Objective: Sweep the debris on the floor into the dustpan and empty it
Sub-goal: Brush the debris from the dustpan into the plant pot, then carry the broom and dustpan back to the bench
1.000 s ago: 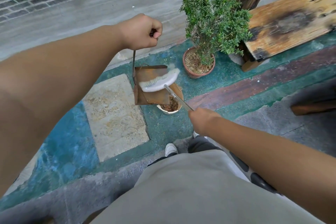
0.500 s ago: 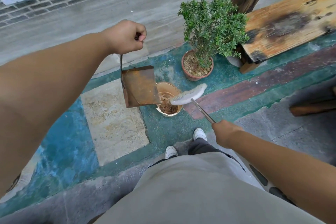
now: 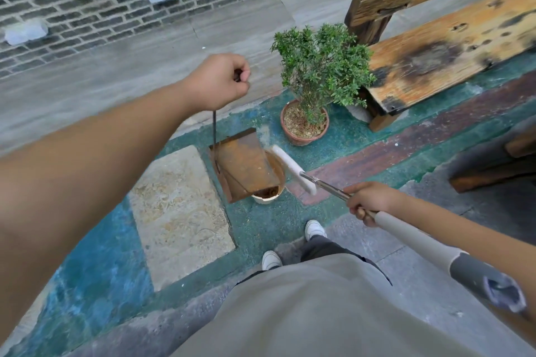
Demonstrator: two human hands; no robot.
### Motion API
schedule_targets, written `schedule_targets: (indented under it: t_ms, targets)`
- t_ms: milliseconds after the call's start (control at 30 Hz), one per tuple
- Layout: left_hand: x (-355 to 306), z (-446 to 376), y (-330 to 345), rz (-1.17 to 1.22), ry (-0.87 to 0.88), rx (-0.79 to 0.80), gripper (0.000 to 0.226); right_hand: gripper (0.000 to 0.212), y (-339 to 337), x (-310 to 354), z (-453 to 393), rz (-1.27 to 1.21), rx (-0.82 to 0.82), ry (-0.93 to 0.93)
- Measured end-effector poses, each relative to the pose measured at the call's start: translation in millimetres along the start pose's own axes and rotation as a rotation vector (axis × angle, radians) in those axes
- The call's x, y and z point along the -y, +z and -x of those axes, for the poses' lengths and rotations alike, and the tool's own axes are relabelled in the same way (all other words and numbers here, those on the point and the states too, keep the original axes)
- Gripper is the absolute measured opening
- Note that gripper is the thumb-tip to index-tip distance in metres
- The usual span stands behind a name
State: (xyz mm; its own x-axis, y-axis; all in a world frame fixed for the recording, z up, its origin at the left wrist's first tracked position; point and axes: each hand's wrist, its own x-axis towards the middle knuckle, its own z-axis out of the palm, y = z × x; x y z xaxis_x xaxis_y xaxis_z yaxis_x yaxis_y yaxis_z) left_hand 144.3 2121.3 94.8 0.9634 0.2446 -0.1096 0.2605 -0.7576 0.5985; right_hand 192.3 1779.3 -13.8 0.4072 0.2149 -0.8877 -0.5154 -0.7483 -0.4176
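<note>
My left hand (image 3: 218, 81) is closed around the top of a thin dark rod from which a rusty metal dustpan (image 3: 246, 166) hangs. The pan sits tilted over a small cream pot (image 3: 268, 197) on the floor, and brown debris shows in the pot under the pan's lower edge. In my right hand (image 3: 369, 201) I grip the metal shaft of a broom; its white head (image 3: 293, 166) lies just right of the dustpan, beside the pot. The broom's grey handle end (image 3: 475, 275) runs back under my right forearm.
A terracotta pot with a green shrub (image 3: 316, 90) stands just beyond the dustpan. A weathered wooden bench (image 3: 452, 52) is at the right. A pale stone slab (image 3: 179, 211) is set in the teal floor at left. My white shoes (image 3: 314, 229) are near the pot.
The dustpan has moved right and now hangs over the cream pot, covering most of it. The broom head has turned and drawn back to the pan's right side.
</note>
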Motion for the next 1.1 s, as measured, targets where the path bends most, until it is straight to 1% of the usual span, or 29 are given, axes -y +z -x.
schedule_targets:
  t_ms: [67,167,233,367,433,500,567,600,633,667,700,733,767,800,833,867,933,1000,1033,1100]
  targets:
    - [-23.2,-2.6,18.4,0.024,0.060,0.023,0.026,0.032,-10.7,-5.3,12.5,-0.078,0.000,0.012]
    - [-58.6,-9.2,47.3,0.052,0.160,0.070,0.025,0.018,-29.9,-17.1,32.3,-0.187,-0.006,0.038]
    - [-82.5,-13.8,67.6,0.068,0.212,0.104,0.030,0.017,-46.9,-27.9,44.1,-0.284,-0.025,0.056]
    - [-146.4,-23.1,118.3,0.106,0.331,0.198,0.020,0.018,-84.3,-64.4,67.4,-0.479,-0.077,0.101]
    - [-186.5,-23.1,147.9,0.140,0.385,0.262,0.020,0.015,-103.4,-92.2,80.2,-0.600,-0.082,0.129]
    - [-219.7,-20.1,173.4,0.159,0.430,0.325,0.022,0.014,-118.6,-116.5,92.3,-0.695,-0.075,0.119]
    - [-260.7,-11.6,204.4,0.163,0.484,0.413,0.025,0.014,-136.3,-148.5,112.8,-0.849,-0.084,0.036]
    - [-284.7,-6.1,223.5,0.164,0.512,0.465,0.027,0.013,-145.2,-169.3,125.5,-0.969,-0.118,-0.027]
    - [-302.5,-1.0,238.2,0.165,0.524,0.506,0.028,0.011,-150.8,-185.0,134.3,-1.081,-0.152,-0.106]
    - [-320.3,4.0,253.9,0.167,0.536,0.534,0.027,0.014,-155.8,-202.0,141.6,-1.177,-0.185,-0.198]
    - [-345.7,12.4,271.5,0.158,0.552,0.576,0.026,0.024,-162.9,-225.3,151.1,-1.250,-0.215,-0.295]
    - [-366.7,19.3,288.4,0.169,0.559,0.607,0.025,0.028,-167.8,-244.9,157.2,-1.284,-0.238,-0.357]
    - [-394.4,30.2,308.0,0.172,0.586,0.644,0.024,0.023,-174.2,-268.9,166.1,-1.308,-0.277,-0.394]
    - [-417.5,39.6,324.8,0.164,0.599,0.675,0.021,0.021,-178.6,-290.0,171.0,-1.289,-0.341,-0.408]
    - [-430.2,45.1,334.5,0.135,0.620,0.683,0.017,0.023,-179.1,-299.4,172.2,-1.223,-0.398,-0.405]
    - [-458.7,57.7,357.7,0.083,0.665,0.710,0.012,0.024,-186.7,-324.6,181.3,-1.155,-0.485,-0.396]
    - [-501.8,79.7,393.9,-0.002,0.710,0.757,0.002,0.021,-198.4,-366.0,196.2,-1.008,-0.634,-0.371]
    - [-536.1,96.8,426.7,-0.052,0.691,0.759,0.010,0.019,-208.8,-404.4,209.6,-0.864,-0.754,-0.295]
    - [-558.9,111.5,444.7,-0.069,0.690,0.764,0.015,0.021,-213.6,-428.4,221.3,-0.789,-0.824,-0.240]
    - [-598.8,135.7,478.2,-0.127,0.728,0.782,0.020,0.040,-221.4,-475.0,239.5,-0.583,-0.909,-0.114]
